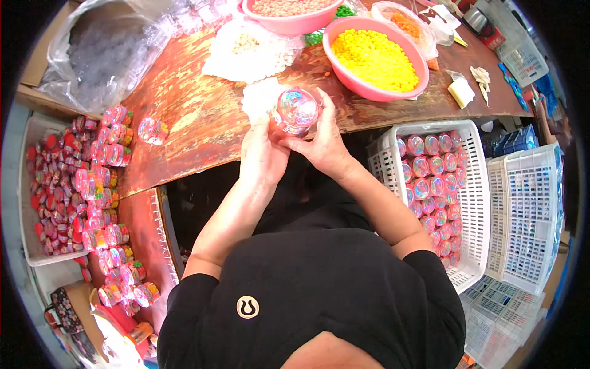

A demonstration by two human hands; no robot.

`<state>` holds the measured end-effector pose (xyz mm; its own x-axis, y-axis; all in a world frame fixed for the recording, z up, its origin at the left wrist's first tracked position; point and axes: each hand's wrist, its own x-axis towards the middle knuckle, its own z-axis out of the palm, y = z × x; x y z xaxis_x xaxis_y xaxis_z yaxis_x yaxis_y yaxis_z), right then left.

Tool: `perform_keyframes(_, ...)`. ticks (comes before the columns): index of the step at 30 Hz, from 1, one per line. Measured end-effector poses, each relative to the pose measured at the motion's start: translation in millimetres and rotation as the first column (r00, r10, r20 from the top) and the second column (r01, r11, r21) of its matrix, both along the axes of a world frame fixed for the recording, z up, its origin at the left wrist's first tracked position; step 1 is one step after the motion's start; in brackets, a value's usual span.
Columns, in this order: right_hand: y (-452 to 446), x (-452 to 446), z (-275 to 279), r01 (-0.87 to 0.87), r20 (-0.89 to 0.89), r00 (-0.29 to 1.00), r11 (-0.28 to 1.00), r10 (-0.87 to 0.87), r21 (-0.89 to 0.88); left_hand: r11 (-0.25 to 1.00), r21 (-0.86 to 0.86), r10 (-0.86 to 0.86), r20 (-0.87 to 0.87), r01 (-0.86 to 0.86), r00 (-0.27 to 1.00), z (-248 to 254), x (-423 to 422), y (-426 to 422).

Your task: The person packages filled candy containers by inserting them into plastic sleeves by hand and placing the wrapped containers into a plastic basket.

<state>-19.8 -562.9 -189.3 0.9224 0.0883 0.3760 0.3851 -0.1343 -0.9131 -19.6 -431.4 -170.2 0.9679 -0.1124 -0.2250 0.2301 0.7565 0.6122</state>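
Between my two hands is a small round clear jar (pixel 297 109) with a shiny, iridescent top, held above the front edge of the wooden table. My left hand (pixel 264 150) wraps its lower left side, with those fingers partly hidden behind it. The thumb and fingers of my right hand (pixel 322 138) curve round its right side. Just behind the jar lies a white sheet (pixel 260 98). A pink basin (pixel 344 77) of yellow candy-like pieces stands to the right, beyond my right hand.
At right, a white crate (pixel 481 203) holds rows of similar jars; more crates (pixel 522 215) stand beside it. Stacked colourful jars (pixel 110 197) and a bin (pixel 27 209) of red-lidded pieces sit at left. A plastic-lined box (pixel 55 74) and another pink basin (pixel 289 26) are farther back.
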Motion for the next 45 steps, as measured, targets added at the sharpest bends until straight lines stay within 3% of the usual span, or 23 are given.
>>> perform_keyframes(2, -5.3, -4.1, 6.7, 0.064, 0.032, 0.998, 0.991, -0.061, -0.121, 0.996, -0.085, 0.007, -0.018, -0.009, 1.000, -0.5, -0.7, -4.5)
perform_keyframes(4, -15.6, -12.7, 21.6, -0.069, -0.114, 0.990, 0.994, 0.078, 0.083, 0.999, -0.023, 0.030, -0.045, -0.031, 0.999, -11.2, 2.1, -2.0)
perform_keyframes(7, -31.2, -17.5, 41.5, 0.203, 0.296, 0.946, 0.955, -0.133, -0.218, 0.994, 0.075, -0.083, 0.042, 0.079, 0.996, 5.0, -2.0, -19.3)
perform_keyframes(8, -38.2, -23.1, 36.0, 0.187, 0.229, 0.963, 0.966, -0.144, -0.180, 0.967, 0.171, -0.216, 0.157, 0.189, 0.964, 0.8, -7.3, -20.3)
perform_keyframes(10, -64.0, -43.0, 35.0, 0.190, 0.055, 0.981, 0.980, -0.186, -0.067, 0.871, 0.352, -0.329, -0.102, 0.344, 0.939, 20.8, -8.3, -25.9)
perform_keyframes(11, -83.0, -52.6, 37.8, 0.258, 0.096, 0.961, 0.966, -0.258, 0.006, 0.836, 0.453, -0.425, 0.179, 0.309, 0.887, 4.6, -5.2, -17.1)
perform_keyframes(13, -134.7, -74.6, 28.1, 0.445, 0.109, 0.886, 0.893, -0.450, 0.067, 0.340, 0.924, -0.521, 0.340, -0.175, 0.783, -28.3, 32.3, 15.8)
perform_keyframes(14, -171.1, -86.3, 9.3, 0.559, 0.061, 0.827, 0.829, -0.559, 0.013, 0.088, 0.886, -0.659, 0.395, -0.455, 0.640, -28.8, 50.0, 32.5)
perform_keyframes(15, -200.2, -105.4, 10.8, 0.573, -0.192, 0.819, 0.792, -0.541, 0.212, -0.028, 0.886, -0.680, 0.323, -0.464, 0.658, -45.4, 68.3, 54.4)
perform_keyframes(17, -245.2, -151.3, -3.7, 0.904, -0.122, 0.394, 0.408, -0.911, -0.124, -0.453, 0.565, -0.747, 0.182, -0.690, 0.640, -60.4, 80.4, 82.0)
perform_keyframes(18, -298.0, -169.9, -62.0, 0.939, 0.071, 0.326, 0.314, -0.943, -0.140, -0.449, 0.568, -0.749, 0.182, -0.690, 0.637, -64.6, 80.9, 86.0)
perform_keyframes(20, -330.4, -208.2, -94.1, 0.975, -0.008, -0.042, -0.039, -0.999, -0.218, -0.563, 0.624, -0.679, 0.027, -0.543, 0.734, -70.6, 79.0, 92.1)
perform_keyframes(24, -375.8, -249.1, -134.2, 0.896, -0.028, -0.236, -0.206, -0.971, -0.393, -0.522, 0.703, -0.669, 0.016, -0.484, 0.743, -76.6, 89.8, 102.1)
perform_keyframes(26, -381.0, -246.4, -131.3, 0.849, -0.067, -0.299, -0.233, -0.952, -0.474, -0.221, 0.833, -0.688, 0.235, -0.508, 0.686, -78.1, 95.8, 105.9)
perform_keyframes(34, -426.2, -211.0, -179.3, 0.871, -0.124, -0.224, -0.142, -0.967, -0.470, -0.385, 0.736, -0.691, 0.171, -0.557, 0.703, -80.2, 92.6, 92.2)
perform_keyframes(35, -430.0, -207.7, -173.9, 0.666, -0.028, -0.389, -0.260, -0.921, -0.699, -0.255, 0.790, -0.718, 0.233, -0.558, 0.656, -91.6, 99.7, 100.3)
perform_keyframes(36, -408.8, -207.6, -139.3, 0.677, 0.008, -0.258, -0.186, -0.966, -0.712, -0.117, 0.757, -0.794, 0.317, -0.643, 0.518, -89.6, 98.3, 104.1)
perform_keyframes(37, -463.2, -221.6, -198.9, 0.594, 0.057, -0.196, -0.165, -0.979, -0.787, 0.385, 0.915, -0.359, 0.267, -0.119, 0.895, -80.0, 85.0, 84.7)
perform_keyframes(38, -430.6, -192.6, -161.2, 0.736, 0.311, -0.352, -0.467, -0.883, -0.490, 0.006, 0.676, -0.640, 0.569, -0.737, 0.517, -79.7, 84.6, 88.5)
perform_keyframes(39, -423.0, -183.4, -144.5, 0.787, 0.543, -0.265, -0.504, -0.797, -0.355, -0.049, 0.657, -0.586, 0.591, -0.752, 0.554, -83.9, 85.9, 91.9)
perform_keyframes(40, -422.9, -170.3, -134.3, 0.889, 0.551, -0.230, -0.404, -0.802, -0.216, -0.204, 0.651, -0.580, 0.522, -0.731, 0.626, -71.0, 77.1, 87.0)
perform_keyframes(41, -365.4, -147.3, -78.4, 0.997, 0.279, -0.045, -0.059, -0.959, -0.042, -0.341, 0.635, -0.561, 0.454, -0.693, 0.692, -59.8, 68.6, 78.6)
perform_keyframes(45, -199.9, -79.5, 18.8, 0.536, 0.080, 0.828, 0.825, -0.555, 0.179, -0.250, 0.620, -0.536, 0.551, -0.744, 0.639, -37.8, 55.1, 60.8)
